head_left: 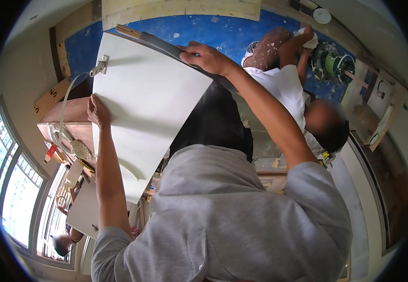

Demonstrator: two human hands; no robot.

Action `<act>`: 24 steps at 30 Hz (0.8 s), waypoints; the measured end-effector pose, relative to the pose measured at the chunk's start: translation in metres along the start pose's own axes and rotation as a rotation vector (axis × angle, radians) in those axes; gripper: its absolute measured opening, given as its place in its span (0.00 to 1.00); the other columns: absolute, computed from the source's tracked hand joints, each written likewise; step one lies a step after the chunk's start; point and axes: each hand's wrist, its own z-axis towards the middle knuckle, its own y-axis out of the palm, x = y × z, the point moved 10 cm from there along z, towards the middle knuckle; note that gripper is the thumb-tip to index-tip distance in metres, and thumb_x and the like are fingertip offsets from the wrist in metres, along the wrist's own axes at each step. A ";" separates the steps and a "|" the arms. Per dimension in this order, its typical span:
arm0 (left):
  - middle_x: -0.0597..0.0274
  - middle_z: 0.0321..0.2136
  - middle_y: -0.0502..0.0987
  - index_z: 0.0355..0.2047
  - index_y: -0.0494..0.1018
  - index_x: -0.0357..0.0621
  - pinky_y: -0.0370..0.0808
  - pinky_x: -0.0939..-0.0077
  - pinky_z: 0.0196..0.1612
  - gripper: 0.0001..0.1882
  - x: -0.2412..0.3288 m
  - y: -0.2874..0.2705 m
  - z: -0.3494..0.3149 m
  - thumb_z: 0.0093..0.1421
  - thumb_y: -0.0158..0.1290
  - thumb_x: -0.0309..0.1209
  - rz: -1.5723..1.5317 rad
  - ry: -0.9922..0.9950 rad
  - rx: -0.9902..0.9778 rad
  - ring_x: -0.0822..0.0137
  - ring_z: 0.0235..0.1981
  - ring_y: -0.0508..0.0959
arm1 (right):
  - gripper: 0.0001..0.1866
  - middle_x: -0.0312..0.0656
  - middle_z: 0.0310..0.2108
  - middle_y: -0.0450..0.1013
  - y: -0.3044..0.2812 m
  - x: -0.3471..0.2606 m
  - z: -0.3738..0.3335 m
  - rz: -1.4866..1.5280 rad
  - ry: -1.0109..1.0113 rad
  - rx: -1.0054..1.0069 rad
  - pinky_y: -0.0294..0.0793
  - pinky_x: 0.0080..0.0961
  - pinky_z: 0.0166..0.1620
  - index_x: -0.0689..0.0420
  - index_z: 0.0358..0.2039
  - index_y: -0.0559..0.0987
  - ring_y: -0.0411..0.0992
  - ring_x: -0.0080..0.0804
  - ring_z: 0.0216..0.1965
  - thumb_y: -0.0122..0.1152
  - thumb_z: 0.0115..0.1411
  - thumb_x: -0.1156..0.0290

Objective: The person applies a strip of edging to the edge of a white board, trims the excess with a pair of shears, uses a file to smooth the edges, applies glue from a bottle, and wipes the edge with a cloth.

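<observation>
A large white door panel [152,89] is in front of me, slanting from upper left to lower right. Near its upper left edge sits a metal hinge [99,66]. My left hand [99,112] grips the panel's left edge below that hinge, its fingers partly hidden. Along the far edge runs a dark grey strip [159,46] with a bare wood end [129,31]; whether it is fixed to the panel I cannot tell. My right hand [207,57] is closed over this edge, thumb and fingers curled around it.
A co-worker in a white shirt [277,87] crouches at the right, beside a green bucket [338,65]. Blue sheeting [190,30] covers the floor ahead. A brown wooden box [70,117] and a pale coiled strip [63,105] stand left. Another person [62,244] is at lower left.
</observation>
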 end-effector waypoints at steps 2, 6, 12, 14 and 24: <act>0.50 0.40 0.84 0.44 0.82 0.51 0.71 0.49 0.51 0.34 -0.001 0.003 0.005 0.69 0.37 0.63 0.028 0.013 -0.032 0.44 0.45 0.80 | 0.27 0.36 0.34 0.65 0.001 -0.003 0.007 -0.009 0.006 0.015 0.65 0.27 0.47 0.51 0.65 0.74 0.66 0.29 0.41 0.54 0.72 0.50; 0.50 0.41 0.84 0.45 0.82 0.51 0.71 0.50 0.53 0.33 -0.004 0.003 -0.004 0.69 0.38 0.62 0.005 -0.012 -0.055 0.44 0.45 0.80 | 0.29 0.38 0.35 0.65 -0.008 -0.008 -0.040 -0.078 -0.022 0.006 0.65 0.28 0.49 0.51 0.66 0.74 0.65 0.33 0.40 0.55 0.71 0.48; 0.46 0.44 0.83 0.51 0.81 0.52 0.67 0.51 0.59 0.33 -0.024 0.002 -0.002 0.68 0.40 0.62 -0.020 -0.053 0.071 0.43 0.51 0.78 | 0.29 0.39 0.34 0.63 -0.001 -0.009 -0.014 -0.053 -0.033 0.019 0.65 0.29 0.48 0.51 0.66 0.73 0.64 0.34 0.38 0.56 0.71 0.49; 0.47 0.44 0.82 0.48 0.81 0.53 0.65 0.48 0.59 0.30 -0.002 -0.004 0.000 0.68 0.40 0.61 0.076 -0.014 0.019 0.43 0.52 0.76 | 0.29 0.40 0.35 0.65 0.006 -0.019 0.029 -0.041 -0.035 0.024 0.66 0.30 0.48 0.52 0.66 0.74 0.65 0.35 0.39 0.57 0.70 0.49; 0.61 0.39 0.82 0.36 0.80 0.52 0.62 0.53 0.56 0.23 0.016 -0.012 -0.020 0.70 0.44 0.55 0.015 0.045 -0.020 0.54 0.50 0.76 | 0.26 0.47 0.35 0.65 -0.002 -0.047 -0.030 -0.215 -0.087 0.047 0.69 0.31 0.45 0.59 0.64 0.74 0.67 0.39 0.38 0.62 0.69 0.63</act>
